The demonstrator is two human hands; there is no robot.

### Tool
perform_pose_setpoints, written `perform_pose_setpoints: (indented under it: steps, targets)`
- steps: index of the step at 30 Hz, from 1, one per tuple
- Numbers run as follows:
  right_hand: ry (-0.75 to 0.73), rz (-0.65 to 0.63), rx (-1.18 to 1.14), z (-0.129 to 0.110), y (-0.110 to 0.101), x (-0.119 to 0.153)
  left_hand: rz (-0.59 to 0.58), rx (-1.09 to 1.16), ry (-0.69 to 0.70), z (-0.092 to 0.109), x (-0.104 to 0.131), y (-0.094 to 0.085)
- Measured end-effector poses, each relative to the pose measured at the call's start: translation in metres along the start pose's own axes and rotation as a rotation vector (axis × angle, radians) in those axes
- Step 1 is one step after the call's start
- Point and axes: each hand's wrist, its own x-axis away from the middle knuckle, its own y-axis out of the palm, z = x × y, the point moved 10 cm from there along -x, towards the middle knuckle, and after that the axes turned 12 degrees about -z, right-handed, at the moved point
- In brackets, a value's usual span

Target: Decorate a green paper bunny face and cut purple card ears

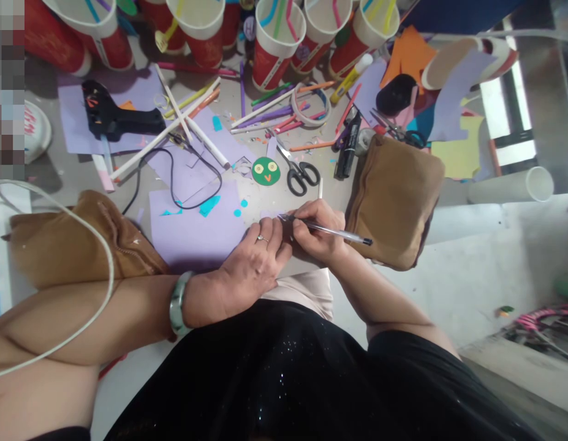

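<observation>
My right hand [321, 231] is closed round a clear pen [341, 233], its tip pointing left and down at a small purple paper piece [271, 215] near the table's front edge. Fingers flat and stretched out, my left hand [258, 260] presses down beside that piece, partly covering it. Just beyond the hands lies a green paper disc [266, 171] with two pale round eyes and an orange beak-like mark. Black-handled scissors [302, 174] rest to its right, blades partly apart. A larger purple sheet [196, 229] lies left of my left hand.
Red-and-white paper cups [279, 49] with straws line the back. A black glue gun [113, 113] with its cord lies left. Brown pouches flank me, one at right [396, 199], one at left [81, 245]. Pencils, a tape roll [311, 120] and paper scraps cover the middle.
</observation>
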Motion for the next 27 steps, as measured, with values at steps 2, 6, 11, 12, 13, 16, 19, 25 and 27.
perform_pose_setpoints:
  steps: [2, 6, 11, 12, 13, 16, 19, 25, 27]
  targets:
    - [0.008, 0.000, 0.001, 0.0005, -0.0001, 0.0002, -0.001, 0.000, -0.004, -0.0001, 0.0003, -0.0002]
    - [-0.002, 0.004, -0.013, 0.0008, 0.0010, 0.0010, 0.002, 0.005, -0.007, 0.0000, -0.0001, -0.0007]
    - [-0.027, 0.014, -0.025, -0.0018, 0.0014, 0.0000, 0.005, -0.022, -0.013, -0.0003, -0.0012, -0.0014]
    - [-0.020, 0.009, -0.020, -0.0017, 0.0019, -0.0007, 0.008, -0.022, -0.013, -0.0004, -0.0012, -0.0017]
    - [-0.012, 0.002, -0.016, -0.0017, 0.0024, -0.0014, 0.011, -0.022, -0.012, -0.0005, -0.0012, -0.0021]
    - [-0.010, -0.012, -0.004, -0.0034, 0.0032, -0.0029, 0.018, -0.024, -0.014, -0.0008, -0.0008, -0.0025]
    - [-0.019, -0.017, 0.005, -0.0049, 0.0031, -0.0029, 0.018, 0.005, -0.013, -0.0015, -0.0005, -0.0017]
    - [0.044, -0.038, -0.017, 0.0022, 0.0044, -0.0020, 0.015, 0.040, -0.010, -0.0013, -0.0013, -0.0008]
    - [0.044, -0.038, -0.020, 0.0018, 0.0042, -0.0024, 0.010, 0.038, -0.015, -0.0016, -0.0023, -0.0014]
